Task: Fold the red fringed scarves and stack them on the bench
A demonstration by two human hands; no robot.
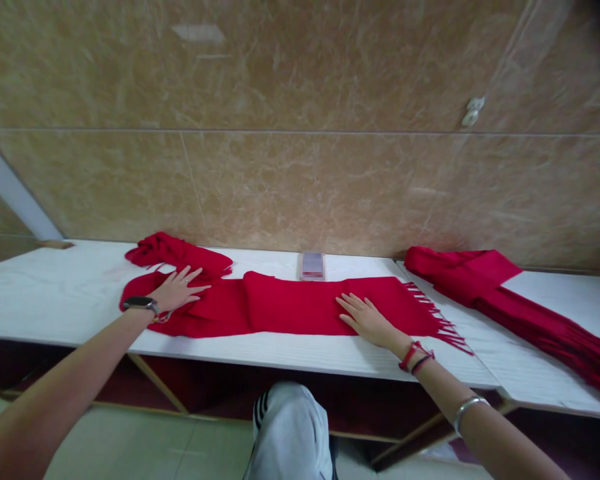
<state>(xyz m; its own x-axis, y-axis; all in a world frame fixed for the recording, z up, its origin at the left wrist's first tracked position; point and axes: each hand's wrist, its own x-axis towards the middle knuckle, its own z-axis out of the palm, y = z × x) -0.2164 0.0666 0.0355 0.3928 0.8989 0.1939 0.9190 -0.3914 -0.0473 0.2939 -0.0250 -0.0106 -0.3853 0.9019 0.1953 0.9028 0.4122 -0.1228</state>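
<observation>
A red fringed scarf (295,305) lies lengthwise along the white tabletop, with its fringe fanned out at the right end. Near its left end, my left hand (177,291) rests on the cloth with fingers spread. My right hand (367,319) lies flat on the right part of the scarf, fingers extended toward the upper left. The cloth between my hands is mostly smooth, with a fold edge left of the middle. Behind my left hand is a crumpled bunch of red fringed cloth (177,253); whether it joins the scarf I cannot tell.
Another red scarf (485,293) stretches loosely over the right side of the white table (45,293). A small flat rectangular object (313,265) sits behind the middle of the scarf. A tan tiled wall (300,187) borders the table's back. Open shelf spaces (220,387) and my knee are below.
</observation>
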